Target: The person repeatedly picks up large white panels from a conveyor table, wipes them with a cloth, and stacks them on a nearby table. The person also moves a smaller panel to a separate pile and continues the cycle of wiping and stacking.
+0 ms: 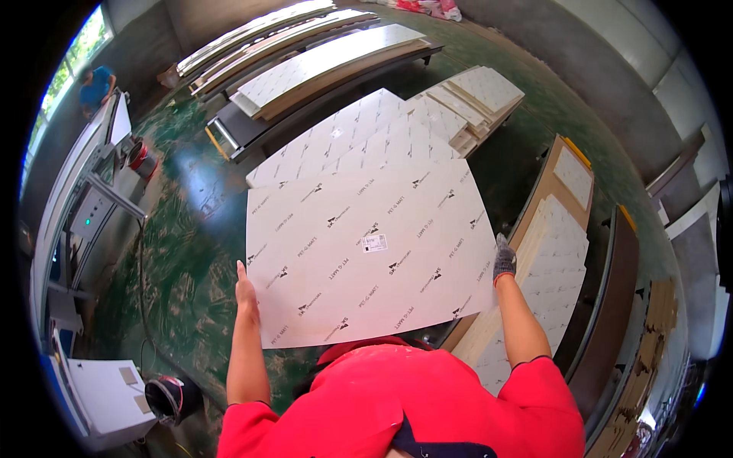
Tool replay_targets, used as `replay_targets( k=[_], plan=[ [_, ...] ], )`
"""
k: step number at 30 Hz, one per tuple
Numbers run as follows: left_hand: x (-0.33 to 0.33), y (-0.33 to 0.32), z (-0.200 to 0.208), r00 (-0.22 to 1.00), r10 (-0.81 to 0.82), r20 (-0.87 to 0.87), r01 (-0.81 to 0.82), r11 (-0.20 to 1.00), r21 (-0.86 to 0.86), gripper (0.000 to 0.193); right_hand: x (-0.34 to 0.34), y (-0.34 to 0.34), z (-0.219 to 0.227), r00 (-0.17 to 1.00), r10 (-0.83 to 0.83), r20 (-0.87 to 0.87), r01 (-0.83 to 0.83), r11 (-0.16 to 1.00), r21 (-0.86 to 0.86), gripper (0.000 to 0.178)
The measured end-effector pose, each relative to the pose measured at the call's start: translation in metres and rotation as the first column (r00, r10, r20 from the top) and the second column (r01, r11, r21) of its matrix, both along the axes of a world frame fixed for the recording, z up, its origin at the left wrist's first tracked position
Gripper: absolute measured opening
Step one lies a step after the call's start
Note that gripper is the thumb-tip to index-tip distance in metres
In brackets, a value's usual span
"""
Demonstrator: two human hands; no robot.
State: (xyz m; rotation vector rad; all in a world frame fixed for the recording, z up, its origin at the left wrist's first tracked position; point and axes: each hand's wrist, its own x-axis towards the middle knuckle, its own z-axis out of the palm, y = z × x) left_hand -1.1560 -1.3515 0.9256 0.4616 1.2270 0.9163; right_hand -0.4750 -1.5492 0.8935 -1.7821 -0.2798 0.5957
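A large white panel (pixel 328 267) covered with repeated dark print and bearing a small paper label (pixel 375 243) spans the space in front of my chest. My bare left hand (pixel 245 294) grips its left edge, one finger pointing up along the side. On the opposite edge, my right hand (pixel 505 258) holds it in a grey glove with an orange cuff. Part of the fingers of both hands is hidden by the panel. Just beyond the panel lie more white printed panels (pixel 336 137), partly covered by it.
Stacked panels (pixel 328 65) rest on roller conveyors at the back. Another stack (pixel 489 88) stands behind the held panel, and one more (pixel 546 267) is at my right. Along the left runs a machine (pixel 95 210), with a person (pixel 97 88) at its far end. Buckets (pixel 143 159) stand on the green floor.
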Motion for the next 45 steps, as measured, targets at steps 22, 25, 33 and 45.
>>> replay_targets(
  k=[22,25,33,45],
  plan=[
    [0.195,0.158,-0.098,0.903,0.408,-0.133,-0.423,0.899,-0.115,0.077,0.21,0.463,-0.008,0.558,0.658,0.506,-0.099,0.658,-0.747,0.065],
    [0.211,0.156,-0.09,0.885,0.433,-0.171,-0.455,0.882,-0.125,0.076,0.235,0.476,-0.029,0.083,0.912,0.401,0.096,0.393,-0.915,0.039],
    [0.235,0.213,-0.056,0.94,0.306,-0.154,-0.308,0.951,0.013,0.073,0.24,0.352,0.011,0.914,0.243,0.324,-0.145,0.943,-0.299,0.038],
    [0.544,0.29,0.004,0.97,-0.196,-0.144,0.213,0.97,0.119,0.07,0.427,0.079,0.02,0.856,-0.478,0.196,0.505,0.855,-0.119,0.049]
  ],
)
